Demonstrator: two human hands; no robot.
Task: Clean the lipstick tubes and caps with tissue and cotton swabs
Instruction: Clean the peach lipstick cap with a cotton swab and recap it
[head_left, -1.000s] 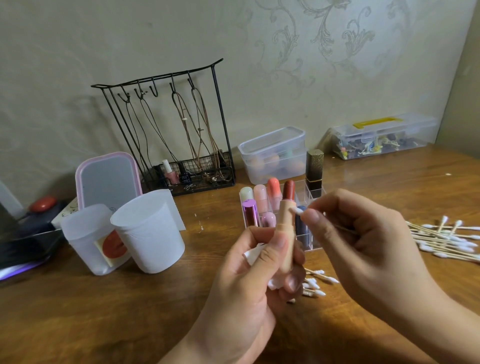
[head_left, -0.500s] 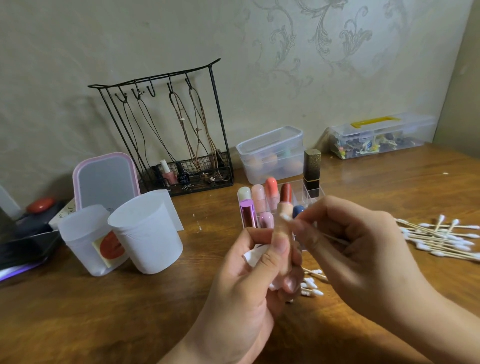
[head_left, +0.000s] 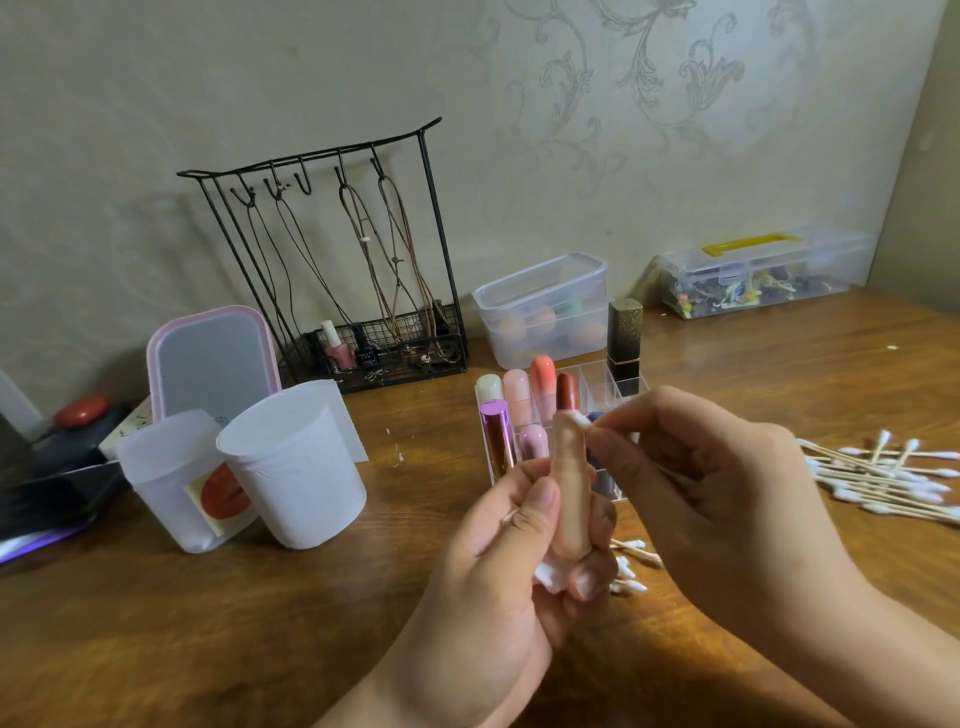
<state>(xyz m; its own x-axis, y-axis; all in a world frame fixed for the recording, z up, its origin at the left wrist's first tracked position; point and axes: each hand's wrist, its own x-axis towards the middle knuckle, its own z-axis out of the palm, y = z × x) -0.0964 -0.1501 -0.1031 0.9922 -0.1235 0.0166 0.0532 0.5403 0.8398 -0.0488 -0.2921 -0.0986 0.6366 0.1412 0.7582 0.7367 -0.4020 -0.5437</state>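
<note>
My left hand (head_left: 498, 587) grips a beige lipstick tube (head_left: 570, 488) upright, with a wad of white tissue (head_left: 549, 574) tucked under its base. My right hand (head_left: 727, 499) pinches a cotton swab (head_left: 583, 420) whose white tip touches the top of the tube. Behind them a clear organizer (head_left: 626, 387) holds several lipsticks, among them a metallic pink one (head_left: 496, 436), a dark red one (head_left: 567, 391) and a black-and-gold one (head_left: 624, 340). A few used swabs (head_left: 631, 564) lie on the table under my hands.
A heap of clean swabs (head_left: 883, 480) lies at the right. Two white cups (head_left: 296, 467) and a pink-rimmed mirror (head_left: 210, 358) stand at the left. A wire jewellery rack (head_left: 343, 260), a clear tub (head_left: 545, 306) and a storage case (head_left: 763, 270) line the wall.
My right hand has brought the swab's tip leftward from beside the tube onto its top. The left hand keeps the tube nearly still.
</note>
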